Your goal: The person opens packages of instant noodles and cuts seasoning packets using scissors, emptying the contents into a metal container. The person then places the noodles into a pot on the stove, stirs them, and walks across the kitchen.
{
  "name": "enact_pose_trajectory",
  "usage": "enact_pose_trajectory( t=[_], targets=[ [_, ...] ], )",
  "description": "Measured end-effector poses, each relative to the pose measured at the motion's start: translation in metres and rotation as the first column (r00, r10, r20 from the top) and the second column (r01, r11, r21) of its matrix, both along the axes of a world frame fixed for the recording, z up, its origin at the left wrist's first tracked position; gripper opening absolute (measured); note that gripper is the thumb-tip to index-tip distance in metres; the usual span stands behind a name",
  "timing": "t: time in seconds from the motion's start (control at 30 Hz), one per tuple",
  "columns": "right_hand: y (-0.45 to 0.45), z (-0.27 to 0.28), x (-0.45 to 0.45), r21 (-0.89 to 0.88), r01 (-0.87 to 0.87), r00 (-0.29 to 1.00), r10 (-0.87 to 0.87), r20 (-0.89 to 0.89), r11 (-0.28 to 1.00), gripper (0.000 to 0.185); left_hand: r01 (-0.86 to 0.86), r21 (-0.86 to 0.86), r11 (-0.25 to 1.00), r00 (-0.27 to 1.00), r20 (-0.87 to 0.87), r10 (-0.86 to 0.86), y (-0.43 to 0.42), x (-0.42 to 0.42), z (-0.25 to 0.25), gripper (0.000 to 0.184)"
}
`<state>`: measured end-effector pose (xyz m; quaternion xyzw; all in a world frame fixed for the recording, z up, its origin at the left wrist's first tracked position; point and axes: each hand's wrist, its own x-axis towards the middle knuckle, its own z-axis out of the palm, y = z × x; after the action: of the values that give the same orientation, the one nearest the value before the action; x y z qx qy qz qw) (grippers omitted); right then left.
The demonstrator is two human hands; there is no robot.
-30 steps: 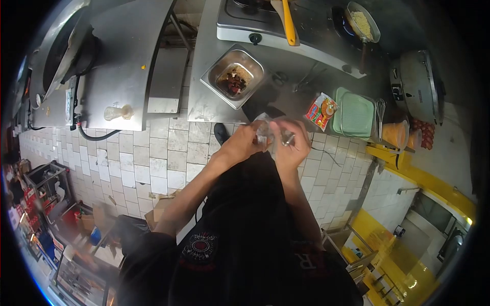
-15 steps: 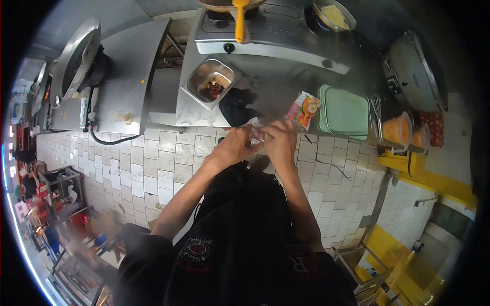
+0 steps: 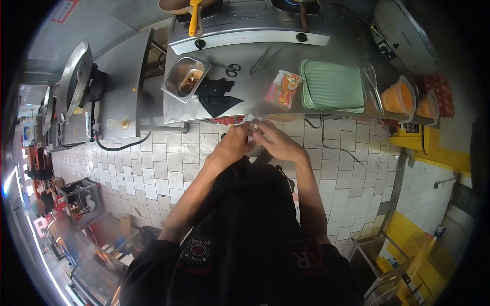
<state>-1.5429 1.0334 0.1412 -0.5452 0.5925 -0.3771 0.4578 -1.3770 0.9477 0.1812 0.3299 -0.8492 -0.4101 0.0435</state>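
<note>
Both my hands are close together in front of the counter edge, at a small crinkled, shiny plastic packet [image 3: 249, 118]. My left hand [image 3: 230, 146] has its fingers closed around one side of it. My right hand [image 3: 278, 143] is bent over the other side, fingertips pressed to the plastic. What the packet contains is hidden by my fingers. On the counter just beyond lie a black cloth [image 3: 216, 96] and a red-and-white food packet [image 3: 284, 88] with a picture of a dish on it.
A steel container [image 3: 172, 81] holds brown and pale food. Scissors [image 3: 232, 69], tongs [image 3: 261, 62], green trays [image 3: 334, 86], a whisk [image 3: 374, 87] and an orange-filled tub [image 3: 399, 97] rest along the counter. Behind is a gas stove [image 3: 245, 31] with pans, one holding a yellow-handled utensil [image 3: 194, 18].
My view has turned, so the counter items appear shifted left and the right-hand pan is mostly cut off. My hands stay on the packet, with the right fingers moved over it.
</note>
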Motion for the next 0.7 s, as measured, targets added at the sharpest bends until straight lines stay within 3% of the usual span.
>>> enact_pose_trajectory(
  t=[0.07,0.1,0.17,0.2,0.27,0.4,0.47,0.5,0.53,0.57,0.6,0.63,0.67,0.7],
  targets=[
    [0.006,-0.004,-0.002,-0.141,0.047,0.999,-0.044,0.025,0.989,0.037,0.019,-0.16,0.987,0.999,-0.04,-0.026,0.004,-0.001,-0.006,0.052],
    [0.007,-0.003,0.0,-0.143,0.051,0.999,-0.048,0.025,0.988,0.037,0.022,-0.162,0.986,0.999,-0.04,-0.029,0.005,-0.003,-0.005,0.052],
    [0.008,0.001,0.008,-0.34,0.221,0.893,-0.33,-0.305,0.914,0.032,0.06,-0.054,0.997,0.997,-0.044,-0.062,0.006,-0.01,0.002,0.051],
    [0.009,0.003,0.012,-0.343,0.221,0.893,-0.331,-0.304,0.913,0.032,0.06,-0.058,0.997,0.997,-0.043,-0.062,0.006,-0.013,0.008,0.051],
    [0.005,0.005,0.018,-0.105,0.537,0.808,-0.546,-0.222,0.837,0.031,0.109,0.053,0.993,0.993,0.042,-0.111,0.004,-0.017,0.022,0.049],
    [-0.004,-0.014,0.007,-0.187,0.582,0.797,-0.601,-0.061,0.791,0.03,0.218,0.218,0.951,0.973,0.03,-0.23,-0.008,-0.007,0.037,0.047],
    [-0.013,-0.024,-0.007,-0.124,0.584,0.802,-0.593,-0.066,0.803,0.029,0.157,0.438,0.885,0.963,-0.266,-0.04,-0.024,0.017,0.025,0.044],
    [-0.025,-0.031,-0.014,-0.149,0.609,0.787,-0.617,-0.01,0.779,0.029,0.074,0.508,0.858,0.944,-0.313,0.104,-0.039,0.024,0.017,0.045],
    [-0.038,-0.039,-0.019,-0.174,0.636,0.768,-0.639,0.045,0.752,0.029,-0.162,0.446,0.88,0.973,-0.075,0.217,-0.053,0.028,0.009,0.047],
    [-0.054,-0.032,-0.025,-0.22,0.64,0.757,-0.653,0.022,0.736,0.027,-0.232,0.181,0.956,0.969,-0.044,0.243,-0.07,0.029,-0.01,0.052],
    [-0.071,-0.029,-0.031,-0.224,0.641,0.756,-0.654,0.019,0.734,0.027,-0.282,-0.098,0.954,0.959,-0.025,0.281,-0.085,0.033,-0.044,0.056],
    [-0.09,-0.026,-0.039,-0.306,0.612,0.736,-0.667,-0.117,0.729,0.025,-0.283,-0.098,0.954,0.959,-0.035,0.281,-0.095,0.034,-0.073,0.056],
    [-0.106,-0.022,-0.046,-0.386,0.571,0.691,-0.678,-0.25,0.724,0.024,-0.301,-0.334,0.893,0.934,0.088,0.347,-0.105,0.032,-0.101,0.061],
    [-0.119,-0.015,-0.047,-0.397,0.567,0.685,-0.681,-0.261,0.722,0.024,-0.274,-0.549,0.789,0.881,0.184,0.435,-0.112,0.03,-0.125,0.065]
  ],
)
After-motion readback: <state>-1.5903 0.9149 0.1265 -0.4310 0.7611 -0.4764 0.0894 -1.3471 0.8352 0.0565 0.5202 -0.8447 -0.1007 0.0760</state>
